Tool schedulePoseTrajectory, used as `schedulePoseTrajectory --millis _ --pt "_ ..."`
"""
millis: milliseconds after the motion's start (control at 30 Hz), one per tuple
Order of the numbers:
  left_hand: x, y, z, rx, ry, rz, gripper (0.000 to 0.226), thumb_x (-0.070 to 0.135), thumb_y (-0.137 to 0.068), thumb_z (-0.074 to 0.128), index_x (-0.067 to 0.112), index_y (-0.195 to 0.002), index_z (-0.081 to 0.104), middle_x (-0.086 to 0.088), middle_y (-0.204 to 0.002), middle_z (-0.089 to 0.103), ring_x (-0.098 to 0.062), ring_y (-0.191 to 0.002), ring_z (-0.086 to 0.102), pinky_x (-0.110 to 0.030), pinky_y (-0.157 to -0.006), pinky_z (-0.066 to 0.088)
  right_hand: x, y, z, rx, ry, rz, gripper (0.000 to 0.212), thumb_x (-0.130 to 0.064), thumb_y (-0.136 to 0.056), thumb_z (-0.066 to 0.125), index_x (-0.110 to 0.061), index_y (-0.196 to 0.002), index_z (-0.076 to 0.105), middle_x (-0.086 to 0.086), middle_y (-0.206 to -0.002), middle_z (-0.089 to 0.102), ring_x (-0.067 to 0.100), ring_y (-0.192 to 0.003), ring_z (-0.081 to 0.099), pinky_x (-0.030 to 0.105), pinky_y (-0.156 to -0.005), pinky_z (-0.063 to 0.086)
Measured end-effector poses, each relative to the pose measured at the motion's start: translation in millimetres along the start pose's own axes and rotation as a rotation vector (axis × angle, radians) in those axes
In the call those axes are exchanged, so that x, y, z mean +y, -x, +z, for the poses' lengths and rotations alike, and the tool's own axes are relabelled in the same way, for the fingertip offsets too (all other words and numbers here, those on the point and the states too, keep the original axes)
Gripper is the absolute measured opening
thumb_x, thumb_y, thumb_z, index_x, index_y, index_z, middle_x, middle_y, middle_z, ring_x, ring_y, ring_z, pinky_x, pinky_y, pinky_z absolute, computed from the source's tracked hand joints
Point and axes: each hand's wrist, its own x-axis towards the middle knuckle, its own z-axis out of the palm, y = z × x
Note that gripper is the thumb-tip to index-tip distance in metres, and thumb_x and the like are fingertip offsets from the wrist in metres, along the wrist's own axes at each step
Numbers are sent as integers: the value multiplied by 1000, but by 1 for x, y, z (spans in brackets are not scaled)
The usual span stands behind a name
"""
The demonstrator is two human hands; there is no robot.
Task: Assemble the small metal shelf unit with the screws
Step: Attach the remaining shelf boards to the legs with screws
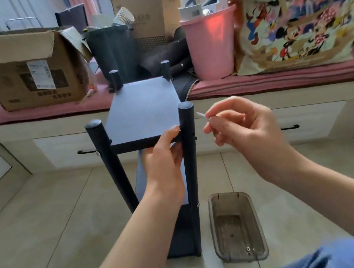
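Dark metal shelf unit [143,106] upright on the tiled floor [47,218], left hand [163,156] gripping the top shelf's front edge beside the near right post [190,154], right hand [237,123] pinching a small pale screw [201,115] in its fingers just right of that post, clear plastic tray [236,227] on the floor beside the unit.

Open floor [47,218] lies left of the shelf unit [145,106]; a tray [215,230] sits close on its right.
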Motion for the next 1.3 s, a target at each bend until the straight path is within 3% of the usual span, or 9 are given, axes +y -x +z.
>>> schedulePoseTrajectory --millis 167,367,533,800,1033,1300 --pt "6 -3 -9 33 20 -32 18 15 -89 64 9 -105 64 -3 -83 67 -16 -78 68 -29 -74 54 0 7 20 79 38 -95 8 5 -91 61 -2 -91 65 7 -68 67 12 -62 61 25 -64 50" --pt "11 -2 -17 -25 -2 -57 12 15 -92 64 7 -99 67 -2 -80 72 -15 -73 70 -30 -77 53 18 18 23 -17 98 -158 14 11 -93 55 -3 -93 59 16 -73 67 16 -63 61 23 -66 51" --pt "13 -2 -22 -63 12 -75 40 17 -92 65 -6 -124 63 -11 -96 72 -23 -88 70 -36 -93 56 26 20 20 -74 118 -143 17 13 -93 54 -4 -93 57 14 -75 69 23 -66 64 26 -68 52" --pt "10 -4 -26 -82 -3 -34 38 18 -93 64 -5 -124 62 -13 -101 72 -24 -93 72 -33 -89 59 32 20 13 -129 143 -119 13 12 -93 54 -1 -92 55 15 -77 70 29 -72 67 35 -72 56" --pt "8 -6 -28 -78 -21 -21 34 20 -94 64 -2 -121 64 -12 -101 73 -22 -91 72 -32 -86 55 32 19 14 -183 137 -89 15 15 -93 52 0 -91 53 15 -78 72 23 -72 68 26 -72 54" --pt "6 -6 -27 -59 -27 -10 42 21 -94 64 -5 -126 61 -15 -104 73 -25 -94 72 -35 -91 56 33 14 16 -144 128 -78 13 13 -93 53 1 -90 53 16 -77 71 31 -70 65 39 -73 56"
